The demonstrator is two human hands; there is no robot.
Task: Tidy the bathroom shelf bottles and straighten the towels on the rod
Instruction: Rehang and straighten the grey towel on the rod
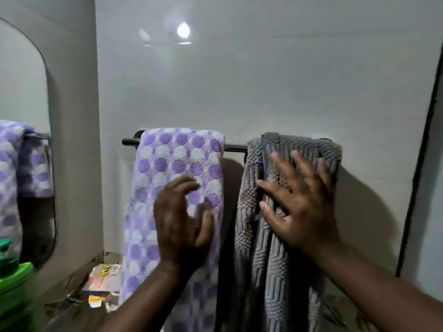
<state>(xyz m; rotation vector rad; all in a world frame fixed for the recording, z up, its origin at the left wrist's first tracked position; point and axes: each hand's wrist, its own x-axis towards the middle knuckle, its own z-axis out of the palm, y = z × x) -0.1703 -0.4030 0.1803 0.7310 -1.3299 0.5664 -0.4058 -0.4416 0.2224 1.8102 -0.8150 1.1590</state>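
Towels on the rod: dotted purple towel at left draped fairly flat, grey towel at right bunched, probably still to straighten. Left hand loosely curled before the purple one, gripping nothing; right hand spread flat on the grey. No legible writing on the green bottles or packets, far left.

Purple-dotted towel and grey towel over dark rod
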